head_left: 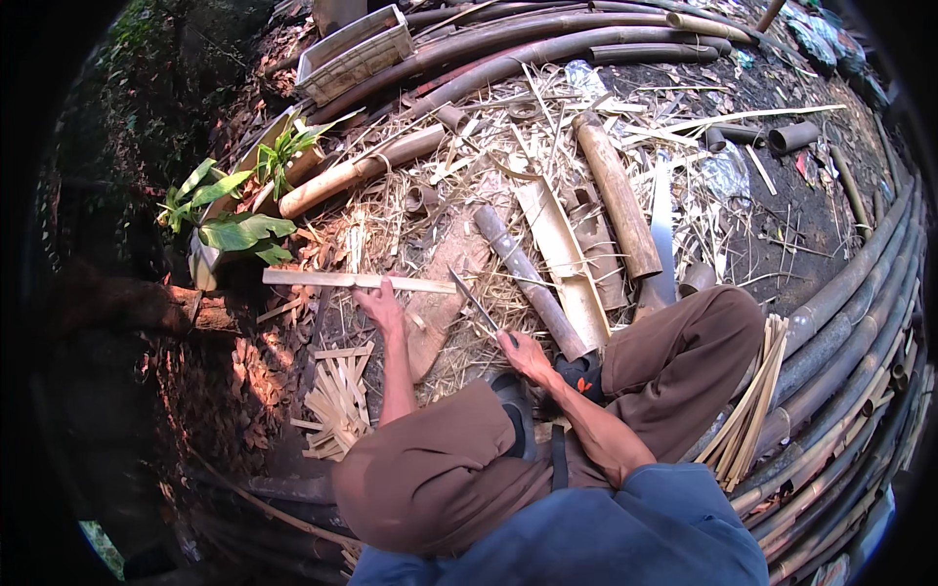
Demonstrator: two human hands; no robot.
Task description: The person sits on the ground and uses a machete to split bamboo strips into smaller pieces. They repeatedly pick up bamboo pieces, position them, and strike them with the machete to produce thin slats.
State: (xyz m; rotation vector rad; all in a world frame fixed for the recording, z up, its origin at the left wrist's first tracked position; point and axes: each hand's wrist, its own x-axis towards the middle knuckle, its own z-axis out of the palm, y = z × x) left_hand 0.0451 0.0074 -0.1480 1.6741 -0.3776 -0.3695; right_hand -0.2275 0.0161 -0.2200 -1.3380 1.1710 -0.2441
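My left hand (382, 307) is closed around a pale, flat bamboo strip (311, 278), which lies level across in front of me. In my right hand (526, 355) is the dark handle of a knife (475, 301). Its narrow blade points up and to the left, and the tip is at the strip's right end; whether they touch I cannot tell. Beneath the strip lies a worn wooden board (426, 339). A bamboo pole section (528, 280) and a split bamboo half (565, 259) with a pale inner face lie right of the board.
Cut strips (338, 402) are piled by my left knee, and a bundle of strips (747, 410) leans at my right. Long bamboo poles (831, 366) curve along the right side. A saw blade (662, 234) stands beyond my right knee. Shavings (391, 210) cover the ground ahead.
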